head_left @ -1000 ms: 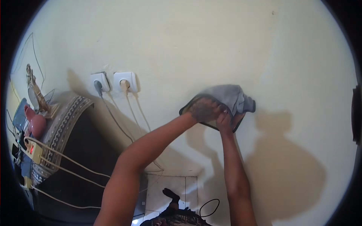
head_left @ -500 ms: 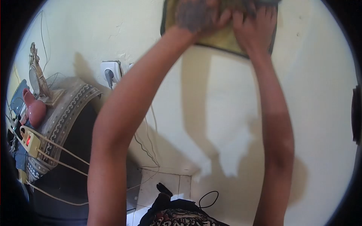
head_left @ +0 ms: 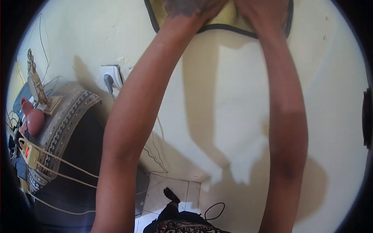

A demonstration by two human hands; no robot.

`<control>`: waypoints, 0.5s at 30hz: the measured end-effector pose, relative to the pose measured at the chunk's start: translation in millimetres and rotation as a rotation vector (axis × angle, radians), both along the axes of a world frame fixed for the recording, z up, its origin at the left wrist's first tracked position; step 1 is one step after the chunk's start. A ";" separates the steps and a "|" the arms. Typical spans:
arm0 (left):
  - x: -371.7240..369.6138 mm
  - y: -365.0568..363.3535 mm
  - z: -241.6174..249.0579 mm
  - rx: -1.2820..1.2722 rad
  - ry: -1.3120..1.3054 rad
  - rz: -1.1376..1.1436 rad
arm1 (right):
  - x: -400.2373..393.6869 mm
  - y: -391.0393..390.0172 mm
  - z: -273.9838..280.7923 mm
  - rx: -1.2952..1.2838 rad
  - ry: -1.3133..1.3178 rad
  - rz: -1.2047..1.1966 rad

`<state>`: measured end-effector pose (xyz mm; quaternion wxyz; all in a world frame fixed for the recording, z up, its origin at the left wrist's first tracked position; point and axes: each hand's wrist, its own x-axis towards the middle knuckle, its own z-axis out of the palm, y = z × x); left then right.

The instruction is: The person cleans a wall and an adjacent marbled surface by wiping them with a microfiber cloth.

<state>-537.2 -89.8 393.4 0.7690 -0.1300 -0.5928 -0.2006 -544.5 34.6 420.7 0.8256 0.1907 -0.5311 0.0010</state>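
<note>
Left hand [head_left: 190, 5] and right hand [head_left: 266, 11] touch yellow cloth [head_left: 226, 18] (black-edged), open or gripping I cannot tell.

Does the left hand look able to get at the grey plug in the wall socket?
Probably yes: the grey plug sits uncovered beside the left forearm, though the left hand is up at the yellow cloth and would have to leave it.

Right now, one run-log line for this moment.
left hand: on yellow cloth | right hand: on yellow cloth | grip: unclear, hands cut by top edge | grey plug: in wall socket
</note>
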 end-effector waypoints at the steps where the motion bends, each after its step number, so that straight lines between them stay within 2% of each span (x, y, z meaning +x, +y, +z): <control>1: 5.7 2.8 -11.9 0.041 -0.147 -0.020 | 3.8 -1.0 -13.2 0.000 -0.076 0.009; 2: 8.3 4.4 -23.0 0.041 -0.151 -0.021 | 6.7 0.3 -25.2 0.000 -0.080 0.009; 4: 8.9 3.9 -47.3 0.045 -0.372 -0.095 | 11.5 -0.9 -47.5 0.010 -0.143 -0.026; 6: -3.1 2.6 -79.8 -0.015 -0.009 0.158 | 15.7 0.0 -74.1 0.059 -0.126 -0.007; 7: -9.5 2.3 -94.7 -0.015 0.078 0.167 | 11.2 3.9 -89.2 0.075 -0.169 0.020; 8: -2.5 4.3 -114.4 -0.004 -0.055 0.113 | 8.4 6.3 -105.4 0.090 -0.215 0.047; 9: -1.8 4.2 -133.5 -0.031 -0.078 0.109 | 10.3 7.7 -123.3 0.097 -0.219 0.054; 12: 5.6 2.4 -195.9 -0.169 -0.258 -0.033 | 25.0 12.9 -175.5 0.157 -0.478 -0.070; 15: 5.3 7.7 -240.6 -0.208 -0.210 -0.165 | 14.8 26.2 -224.1 0.238 -0.450 -0.185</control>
